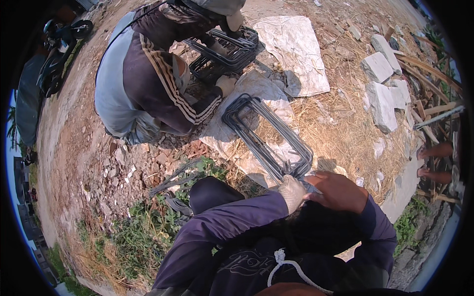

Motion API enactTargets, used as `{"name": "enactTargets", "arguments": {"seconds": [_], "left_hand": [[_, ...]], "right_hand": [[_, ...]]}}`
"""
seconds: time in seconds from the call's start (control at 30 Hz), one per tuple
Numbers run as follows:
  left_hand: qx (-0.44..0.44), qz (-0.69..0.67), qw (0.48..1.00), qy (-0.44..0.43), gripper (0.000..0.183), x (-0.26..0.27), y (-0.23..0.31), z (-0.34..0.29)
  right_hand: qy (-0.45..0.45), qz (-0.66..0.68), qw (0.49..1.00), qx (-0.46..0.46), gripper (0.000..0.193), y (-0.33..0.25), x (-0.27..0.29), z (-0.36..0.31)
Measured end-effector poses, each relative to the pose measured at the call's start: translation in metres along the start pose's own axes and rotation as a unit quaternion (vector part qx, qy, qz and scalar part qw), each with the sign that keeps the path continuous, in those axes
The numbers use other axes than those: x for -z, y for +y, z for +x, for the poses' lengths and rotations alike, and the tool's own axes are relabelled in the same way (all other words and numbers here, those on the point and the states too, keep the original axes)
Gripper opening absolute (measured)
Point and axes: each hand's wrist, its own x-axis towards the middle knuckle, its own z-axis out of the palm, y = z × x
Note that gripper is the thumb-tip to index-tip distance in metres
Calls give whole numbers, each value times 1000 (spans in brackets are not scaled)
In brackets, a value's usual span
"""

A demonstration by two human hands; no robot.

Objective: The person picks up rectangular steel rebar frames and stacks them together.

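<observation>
Head view, looking down on rubble-strewn ground. Landmark: the bundle of bent steel stirrups (266, 135), rectangular rebar loops stacked together, lying on a crumpled white sack (232, 133) spread over straw and broken brick. Left hand (292, 191), in a pale knit glove, sits at the near corner of the bundle, fingers curled downward onto the bars; the grip looks closed on the near end, but the fingertips are hidden under the hand, so the contact cannot be confirmed in detail. Right hand (338, 190), bare, lies just right of the gloved one, palm down and fingers bent, covering the same near corner; whether it clamps the steel or merely rests there cannot be told, since the bars vanish beneath it. Both dark purple sleeves enter from the lower edge and mask the ground nearer than the bundle. Beyond the bundle a co-worker (143, 74) in a grey and brown striped jacket crouches, head cut off by the top rim. One gloved hand of this person (226, 84) touches the sack at the far end of the bundle. A second stack of stirrups (227, 52) lies past that hand, partly hidden by the co-worker's arm. Right of the bundle: white stone blocks (382, 93) and wood scraps, distorted near the rim. Far left of the bundle, a parked motorbike (59, 49), blurred.
</observation>
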Motion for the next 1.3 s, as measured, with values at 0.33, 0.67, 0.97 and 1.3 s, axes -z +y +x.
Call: {"name": "enactTargets", "arguments": {"seconds": [0.33,0.67,0.97,1.3], "left_hand": [[5,-32,999,43,37,-32,3,13],[34,57,984,166,26,-30,-6,11],[247,-123,961,10,54,-10,-133,-14],[440,-580,668,156,53,-114,-187,22]], "right_hand": [[60,27,997,37,43,6,-9,0],[92,43,989,-112,60,128,-22,110],[161,-13,982,-97,51,157,-109,228],[126,272,946,-126,85,195,-132,234]]}}
